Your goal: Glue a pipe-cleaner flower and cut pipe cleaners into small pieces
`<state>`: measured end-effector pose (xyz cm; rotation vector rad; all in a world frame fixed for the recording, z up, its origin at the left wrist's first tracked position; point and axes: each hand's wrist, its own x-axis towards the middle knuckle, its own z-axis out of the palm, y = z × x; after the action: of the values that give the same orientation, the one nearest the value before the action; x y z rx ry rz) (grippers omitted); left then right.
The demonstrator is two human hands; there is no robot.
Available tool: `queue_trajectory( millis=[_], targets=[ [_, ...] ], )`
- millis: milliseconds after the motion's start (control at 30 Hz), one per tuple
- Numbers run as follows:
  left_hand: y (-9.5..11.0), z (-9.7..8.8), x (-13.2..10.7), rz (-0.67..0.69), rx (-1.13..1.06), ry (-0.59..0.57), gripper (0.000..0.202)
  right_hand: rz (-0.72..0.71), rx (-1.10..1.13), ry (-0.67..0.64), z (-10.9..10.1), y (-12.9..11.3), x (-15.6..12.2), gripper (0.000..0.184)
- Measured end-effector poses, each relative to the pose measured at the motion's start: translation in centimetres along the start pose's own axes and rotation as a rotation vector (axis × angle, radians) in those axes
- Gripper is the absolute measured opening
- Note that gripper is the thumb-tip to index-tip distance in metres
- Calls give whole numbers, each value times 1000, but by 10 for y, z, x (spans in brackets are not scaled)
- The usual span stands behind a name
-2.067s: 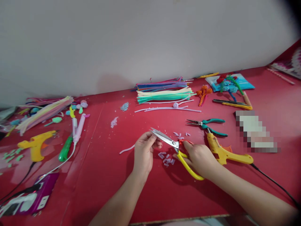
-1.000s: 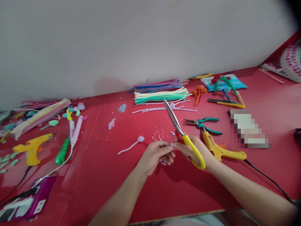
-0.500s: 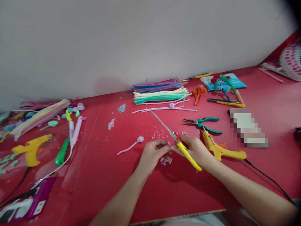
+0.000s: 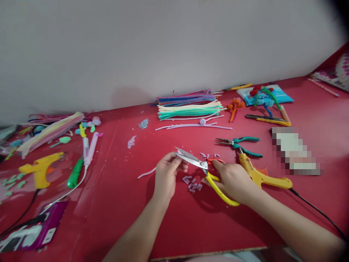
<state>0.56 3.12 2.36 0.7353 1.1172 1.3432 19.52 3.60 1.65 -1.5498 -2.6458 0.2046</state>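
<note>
Red bench (image 4: 122, 222): bundles (image 4: 189, 111) at back edge.
Left hand (image 4: 165, 174): pinching lilac piece (image 4: 179, 152), inside front edge.
Right hand (image 4: 236, 180): clasping scissors (image 4: 205, 166).
Blades (image 4: 191, 159): newly at left hand.

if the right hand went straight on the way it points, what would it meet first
Probably the left hand, which sits near the tips of the scissors that the right hand holds, though depth is hard to judge.

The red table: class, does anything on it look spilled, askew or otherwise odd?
Yes: cut lilac pieces lie strewn near the scissors, and a lilac heap and a blue heap sit loose on the red table, like spilled trimmings. The pliers also lie with handles spread.
</note>
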Motion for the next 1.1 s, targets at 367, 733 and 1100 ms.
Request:
queue_trajectory(
  millis=[367,733,1100],
  targets=[
    [1,-1,-1,11,8,-20,8,-30,0,-26,4,2,0,33],
    [1,1,-1,-5,-32,-3,9,-49,-24,-21,5,2,-1,35],
    [2,2,-2,-29,-39,16,9,-51,-11,-25,6,1,-2,36]
  ],
)
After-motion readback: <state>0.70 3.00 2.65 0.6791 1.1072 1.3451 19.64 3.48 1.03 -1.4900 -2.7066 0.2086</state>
